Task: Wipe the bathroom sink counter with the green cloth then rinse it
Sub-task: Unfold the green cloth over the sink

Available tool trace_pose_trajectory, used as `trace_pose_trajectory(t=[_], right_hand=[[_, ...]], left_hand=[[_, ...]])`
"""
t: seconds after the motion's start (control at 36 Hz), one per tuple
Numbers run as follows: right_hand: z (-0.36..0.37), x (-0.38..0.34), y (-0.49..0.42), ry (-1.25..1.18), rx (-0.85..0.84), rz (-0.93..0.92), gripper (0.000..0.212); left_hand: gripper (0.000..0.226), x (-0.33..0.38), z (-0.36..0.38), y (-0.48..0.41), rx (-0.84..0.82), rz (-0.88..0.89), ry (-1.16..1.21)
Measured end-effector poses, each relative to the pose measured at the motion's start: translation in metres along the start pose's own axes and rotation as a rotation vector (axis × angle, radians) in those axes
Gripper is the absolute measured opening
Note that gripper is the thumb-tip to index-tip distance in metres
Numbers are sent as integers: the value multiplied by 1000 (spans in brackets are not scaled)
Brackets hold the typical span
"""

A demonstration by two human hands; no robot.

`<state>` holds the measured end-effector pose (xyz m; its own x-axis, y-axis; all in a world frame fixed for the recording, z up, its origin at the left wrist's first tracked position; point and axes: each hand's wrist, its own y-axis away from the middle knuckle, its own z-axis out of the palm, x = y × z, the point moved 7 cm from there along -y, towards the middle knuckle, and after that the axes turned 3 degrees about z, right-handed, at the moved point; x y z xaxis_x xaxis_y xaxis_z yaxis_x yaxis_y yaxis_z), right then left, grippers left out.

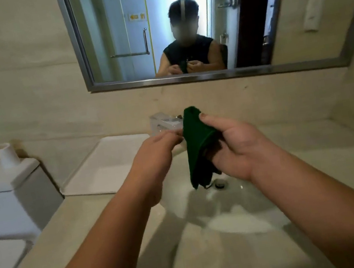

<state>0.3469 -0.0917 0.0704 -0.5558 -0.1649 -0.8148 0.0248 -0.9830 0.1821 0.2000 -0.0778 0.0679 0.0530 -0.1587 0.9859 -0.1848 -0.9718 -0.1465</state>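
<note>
The dark green cloth [198,146] hangs folded in the air above the white sink basin [243,205]. My right hand [234,145] grips its right side, thumb on top and fingers curled underneath. My left hand [157,151] pinches the cloth's left edge with its fingertips. The cloth's lower end dangles just over the drain [219,184]. Behind the cloth stands the chrome faucet [164,123], partly hidden by it. The beige stone counter [328,154] runs around the basin.
A white rectangular tray [106,167] lies on the counter left of the basin. Further left is a white toilet tank [3,188] with a paper roll [7,155] on top. A framed mirror [175,23] hangs on the wall and reflects a person.
</note>
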Motion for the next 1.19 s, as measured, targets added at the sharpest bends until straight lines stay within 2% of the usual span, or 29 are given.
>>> trace_pose_trajectory(t=[0.08,0.17,0.31,0.47,0.53,0.61,0.67,0.72,0.78,0.83,0.89,1.0,1.03,1.08,1.19], right_hand=[[-26,-5,58,-18,103,-32,41],[-43,-16,109,28,129,-49,33],[-73,-50,163,125,207,-155,16],[-115,-89,206,280,313,-204,16],[-126,-103,215,448,351,-245,15],[-137,-114,223,834,436,-286,11],[-134,-119,223,1092,498,-375,5],[-124,-123,224,1246,526,-478,5],[-108,-121,224,1247,458,-533,11],[-92,-113,221,1195,304,-515,17],[-79,-104,217,1270,186,-475,25],[-77,-87,202,1501,61,-375,77],[-78,-84,198,1569,48,-367,84],[-82,-83,192,1661,65,-402,79],[-91,-89,183,1601,175,-524,43]], left_hand=[[35,11,44,52,-219,-1,92],[29,28,78,94,-358,44,63],[29,55,104,130,-363,42,8],[28,78,110,139,-302,7,-48],[28,86,114,139,-295,-3,-44],[29,91,124,135,-310,-44,-22],[31,93,130,131,-309,-66,9],[28,94,135,127,-288,-81,45],[25,93,140,124,-280,-101,100],[27,91,145,120,-290,-130,172],[32,87,148,115,-304,-162,239],[34,79,145,108,-269,-247,385],[33,77,143,106,-266,-260,417],[29,75,140,104,-278,-265,440],[21,66,138,101,-328,-293,427]])
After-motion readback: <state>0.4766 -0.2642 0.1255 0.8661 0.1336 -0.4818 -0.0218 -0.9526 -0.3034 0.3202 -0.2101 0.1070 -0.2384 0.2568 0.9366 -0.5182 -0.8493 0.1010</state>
